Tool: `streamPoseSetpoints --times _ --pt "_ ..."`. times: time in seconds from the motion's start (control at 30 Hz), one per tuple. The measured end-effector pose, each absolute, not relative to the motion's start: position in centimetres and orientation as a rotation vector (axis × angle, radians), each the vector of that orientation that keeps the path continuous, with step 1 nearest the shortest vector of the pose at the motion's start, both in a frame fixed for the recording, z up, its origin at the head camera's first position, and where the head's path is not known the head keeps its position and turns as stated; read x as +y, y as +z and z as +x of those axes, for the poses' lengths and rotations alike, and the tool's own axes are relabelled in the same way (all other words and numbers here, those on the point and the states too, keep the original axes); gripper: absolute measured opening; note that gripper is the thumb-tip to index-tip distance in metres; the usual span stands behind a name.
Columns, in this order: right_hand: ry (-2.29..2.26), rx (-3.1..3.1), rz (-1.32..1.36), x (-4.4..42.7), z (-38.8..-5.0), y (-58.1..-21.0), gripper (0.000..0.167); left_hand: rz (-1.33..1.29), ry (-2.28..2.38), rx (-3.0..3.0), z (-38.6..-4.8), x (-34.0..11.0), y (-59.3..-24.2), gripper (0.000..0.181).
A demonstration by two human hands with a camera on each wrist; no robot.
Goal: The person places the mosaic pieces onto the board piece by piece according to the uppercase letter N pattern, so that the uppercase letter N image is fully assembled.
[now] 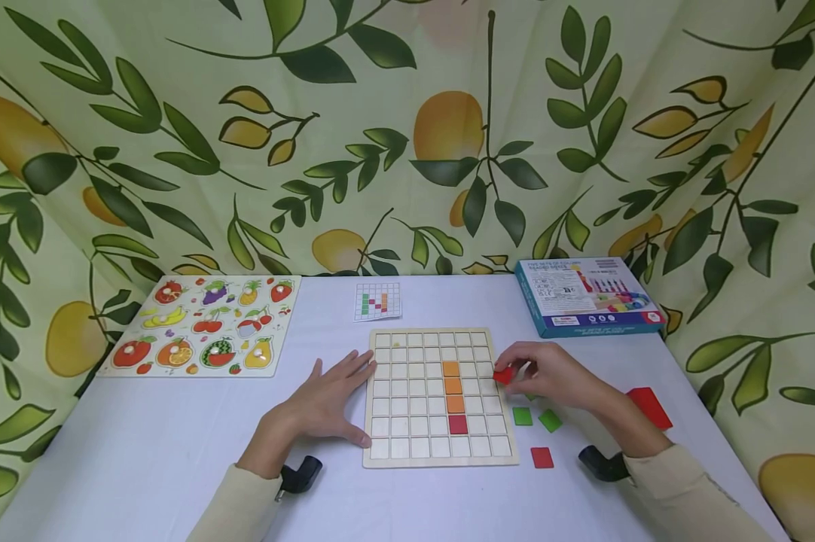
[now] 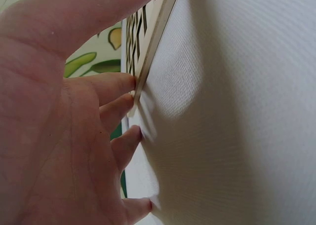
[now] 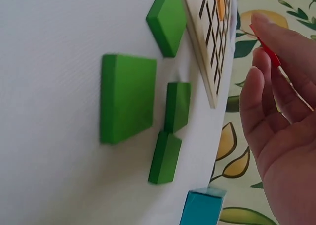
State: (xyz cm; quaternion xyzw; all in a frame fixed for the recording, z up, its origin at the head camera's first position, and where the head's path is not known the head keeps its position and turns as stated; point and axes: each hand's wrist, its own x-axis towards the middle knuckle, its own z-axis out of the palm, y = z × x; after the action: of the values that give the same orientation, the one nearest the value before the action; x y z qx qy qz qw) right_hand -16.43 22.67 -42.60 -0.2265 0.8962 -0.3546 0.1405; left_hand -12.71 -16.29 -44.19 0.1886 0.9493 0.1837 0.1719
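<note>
Head view: my right hand [image 1: 546,370] pinches a red tile [image 1: 502,375] at the right edge of the board [image 1: 419,448]; orange tiles [image 1: 453,385] sit left of my pinch, green tiles [image 1: 522,416] nearer me. My left hand [image 1: 322,403] lies spread, touching the board's left edge. Left wrist: fingers apart, some at the rim. Right wrist: red tile between thumb and fingers, green tiles below my grip.

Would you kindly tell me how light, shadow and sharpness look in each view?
Head: fairly even light, lines readable on the grid board; left wrist: a broad, soft-edged shadow on the white cloth beside the left hand; right wrist: green tiles clear enough, their sides darker than their faces.
</note>
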Motion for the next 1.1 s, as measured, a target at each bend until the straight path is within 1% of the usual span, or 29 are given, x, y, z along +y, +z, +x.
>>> streamPoseSetpoints --times 0.2,0.53,0.83,1.1 --pt "-1.046 2.576 -0.662 21.6 -16.7 -42.8 0.03 0.533 0.521 2.695 -12.7 -16.3 -44.3 0.117" --pt "-1.034 2.532 -0.767 19.1 -16.7 -43.1 0.031 0.537 0.519 2.686 -12.7 -16.4 -44.3 0.118" --pt "-1.085 2.431 -0.875 16.5 -16.3 -43.6 0.025 0.546 0.533 2.683 -12.8 -16.4 -44.1 0.119" --pt "-1.082 2.414 -0.91 14.2 -15.7 -43.9 0.023 0.546 0.536 2.681 -12.8 -16.4 -44.0 0.118"
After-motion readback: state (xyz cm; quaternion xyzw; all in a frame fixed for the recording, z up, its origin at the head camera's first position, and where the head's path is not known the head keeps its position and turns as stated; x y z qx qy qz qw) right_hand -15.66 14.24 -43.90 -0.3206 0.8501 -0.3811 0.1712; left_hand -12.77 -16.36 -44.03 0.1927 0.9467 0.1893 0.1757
